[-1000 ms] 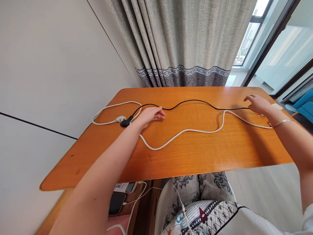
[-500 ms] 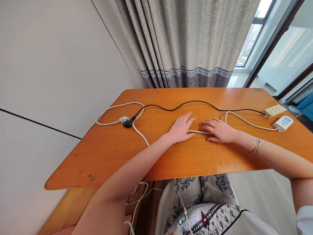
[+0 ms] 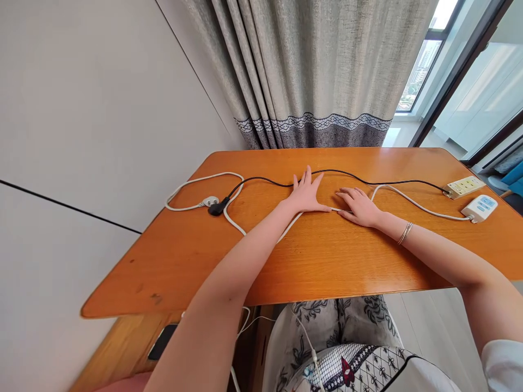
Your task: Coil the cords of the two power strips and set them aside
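Observation:
My left hand [image 3: 307, 195] lies palm down on the table with its fingers spread. Its fingertips reach over the black cord [image 3: 347, 172], and its thumb rests by the white cord [image 3: 408, 201]. My right hand [image 3: 360, 208] is just to the right, its fingers stretched out over the same white cord; a short piece of that cord shows between the hands. The black cord runs from a black plug [image 3: 218, 207] to a cream power strip [image 3: 464, 187]. The white cord joins a white plug [image 3: 210, 201] to a white power strip [image 3: 481, 208].
The wooden table [image 3: 196, 272] has rounded corners. A grey curtain [image 3: 318, 65] hangs behind it, with a pale wall [image 3: 81, 109] on the left. Below the table edge lie a dark phone-like object [image 3: 162, 341] and a thin white cable [image 3: 307, 337].
Both hands have shifted away from me; the left hand has spread its fingers and reached the black cord. The white cord between them has moved farther from me, and a bend now shows beside my left forearm.

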### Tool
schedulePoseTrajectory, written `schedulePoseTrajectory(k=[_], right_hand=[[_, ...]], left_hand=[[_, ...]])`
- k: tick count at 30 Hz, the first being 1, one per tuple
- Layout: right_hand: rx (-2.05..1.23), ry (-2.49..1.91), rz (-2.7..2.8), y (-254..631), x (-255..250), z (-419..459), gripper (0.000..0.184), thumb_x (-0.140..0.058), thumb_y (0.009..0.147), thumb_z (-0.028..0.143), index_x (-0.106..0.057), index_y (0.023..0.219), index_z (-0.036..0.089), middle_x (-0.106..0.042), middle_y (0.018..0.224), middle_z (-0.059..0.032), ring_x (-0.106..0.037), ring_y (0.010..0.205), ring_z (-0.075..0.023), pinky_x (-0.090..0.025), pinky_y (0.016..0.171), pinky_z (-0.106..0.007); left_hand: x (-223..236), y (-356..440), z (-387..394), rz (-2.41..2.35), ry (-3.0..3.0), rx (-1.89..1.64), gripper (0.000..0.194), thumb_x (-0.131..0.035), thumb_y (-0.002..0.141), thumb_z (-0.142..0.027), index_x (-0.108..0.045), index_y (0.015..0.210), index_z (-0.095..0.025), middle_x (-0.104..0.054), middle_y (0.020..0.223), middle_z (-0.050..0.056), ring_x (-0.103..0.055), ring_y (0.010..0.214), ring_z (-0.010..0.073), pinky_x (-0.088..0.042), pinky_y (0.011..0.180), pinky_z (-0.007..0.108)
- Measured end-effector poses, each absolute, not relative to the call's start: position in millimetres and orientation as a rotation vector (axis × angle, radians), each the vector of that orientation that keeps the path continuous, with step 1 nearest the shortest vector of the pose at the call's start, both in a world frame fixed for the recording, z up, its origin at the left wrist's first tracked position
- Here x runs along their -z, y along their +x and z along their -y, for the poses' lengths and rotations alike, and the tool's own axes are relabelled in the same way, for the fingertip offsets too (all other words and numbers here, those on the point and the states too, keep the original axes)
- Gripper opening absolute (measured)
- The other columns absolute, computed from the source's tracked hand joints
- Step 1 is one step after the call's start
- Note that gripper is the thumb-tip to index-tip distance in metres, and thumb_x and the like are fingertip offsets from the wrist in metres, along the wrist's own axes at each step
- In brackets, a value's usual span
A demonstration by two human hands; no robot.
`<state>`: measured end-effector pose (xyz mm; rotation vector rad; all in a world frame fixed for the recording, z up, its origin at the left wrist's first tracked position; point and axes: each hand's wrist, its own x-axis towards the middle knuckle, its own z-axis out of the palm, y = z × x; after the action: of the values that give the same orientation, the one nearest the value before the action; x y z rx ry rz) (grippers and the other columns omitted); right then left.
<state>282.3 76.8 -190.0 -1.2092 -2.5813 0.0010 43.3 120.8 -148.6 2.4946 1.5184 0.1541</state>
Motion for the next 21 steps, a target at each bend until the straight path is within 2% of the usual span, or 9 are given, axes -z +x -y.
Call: schedulePoseTrajectory(k=[2,4,6,9,10,12,15,18,21], right_hand=[[0.008,-1.243,2.581,281.6,187.8,-79.8,0.063,-0.054,0.100,0.046,-0.048,0.151,0.009,-0.049,0.155,-0.0258,-0.046,0.147,-0.0388,-0.034,0.123,-0.062],[0.022,-1.270,2.573,281.0,186.4,-83.7,0.065,-0.056,0.099,0.046,-0.047,0.151,0.008,-0.047,0.156,-0.0268,-0.045,0.148,-0.0392,-0.033,0.124,-0.062],[0.045,-1.288,2.560,280.0,185.7,-88.4,0.068,-0.059,0.098,0.046,-0.046,0.152,0.007,-0.044,0.159,-0.0277,-0.042,0.150,-0.0404,-0.031,0.125,-0.062],[0.093,-1.305,2.545,277.7,184.4,-95.4,0.075,-0.062,0.096,0.046,-0.040,0.157,0.008,-0.033,0.166,-0.0281,-0.033,0.155,-0.0426,-0.027,0.126,-0.066],[0.107,-1.312,2.550,276.7,183.5,-97.2,0.077,-0.063,0.095,0.046,-0.039,0.158,0.008,-0.032,0.167,-0.0283,-0.031,0.156,-0.0432,-0.025,0.126,-0.068],[0.112,-1.328,2.590,274.5,180.0,-99.2,0.075,-0.062,0.097,0.044,-0.038,0.158,0.008,-0.040,0.162,-0.0283,-0.037,0.153,-0.0428,-0.023,0.126,-0.069],[0.044,-1.361,2.668,270.7,170.3,-98.3,0.058,-0.056,0.101,0.038,-0.049,0.150,0.008,-0.059,0.145,-0.0258,-0.055,0.139,-0.0387,-0.032,0.123,-0.061],[-0.065,-1.439,2.658,266.4,154.7,-93.4,0.039,-0.044,0.105,0.034,-0.059,0.134,0.011,-0.069,0.128,-0.0228,-0.067,0.118,-0.0345,-0.051,0.103,-0.048],[-0.142,-1.496,2.601,261.8,131.6,-87.2,0.035,-0.033,0.109,0.033,-0.059,0.123,0.015,-0.075,0.105,-0.0164,-0.072,0.090,-0.0291,-0.054,0.080,-0.039]], left_hand=[[147.2,42.2,-124.0,-1.523,2.499,-0.127,0.137,-0.083,0.065,-0.073,-0.016,0.169,-0.012,-0.009,0.172,0.034,-0.020,0.159,0.0516,-0.012,0.126,0.070],[147.0,41.0,-122.3,-1.516,2.553,-0.162,0.126,-0.080,0.071,-0.069,-0.021,0.167,-0.013,-0.032,0.168,0.030,-0.037,0.153,0.0471,-0.026,0.124,0.062],[147.7,40.8,-116.1,-1.503,2.625,-0.177,0.106,-0.074,0.083,-0.061,-0.029,0.164,-0.011,-0.051,0.156,0.026,-0.052,0.142,0.0416,-0.040,0.117,0.052],[149.7,42.2,-102.9,-1.465,2.717,-0.084,0.059,-0.057,0.099,-0.040,-0.051,0.150,-0.012,-0.068,0.136,0.021,-0.067,0.123,0.0359,-0.051,0.102,0.045],[150.3,42.7,-98.8,-1.458,2.732,-0.055,0.047,-0.051,0.101,-0.034,-0.057,0.143,-0.013,-0.071,0.131,0.019,-0.069,0.119,0.0349,-0.052,0.097,0.044],[150.6,43.2,-92.2,-1.460,2.735,-0.024,0.037,-0.045,0.104,-0.029,-0.065,0.132,-0.015,-0.073,0.125,0.018,-0.072,0.113,0.0340,-0.054,0.090,0.042],[146.7,40.6,-88.1,-1.461,2.725,-0.042,0.035,-0.041,0.106,-0.031,-0.066,0.126,-0.016,-0.073,0.124,0.017,-0.073,0.108,0.0333,-0.055,0.086,0.041],[137.0,34.0,-89.2,-1.461,2.669,-0.256,0.035,-0.039,0.107,-0.031,-0.065,0.125,-0.016,-0.072,0.123,0.017,-0.072,0.108,0.0320,-0.054,0.087,0.041],[123.6,26.8,-92.0,-1.446,2.571,-0.606,0.032,-0.040,0.106,-0.031,-0.065,0.119,-0.017,-0.074,0.114,0.015,-0.072,0.103,0.0295,-0.052,0.087,0.038]])
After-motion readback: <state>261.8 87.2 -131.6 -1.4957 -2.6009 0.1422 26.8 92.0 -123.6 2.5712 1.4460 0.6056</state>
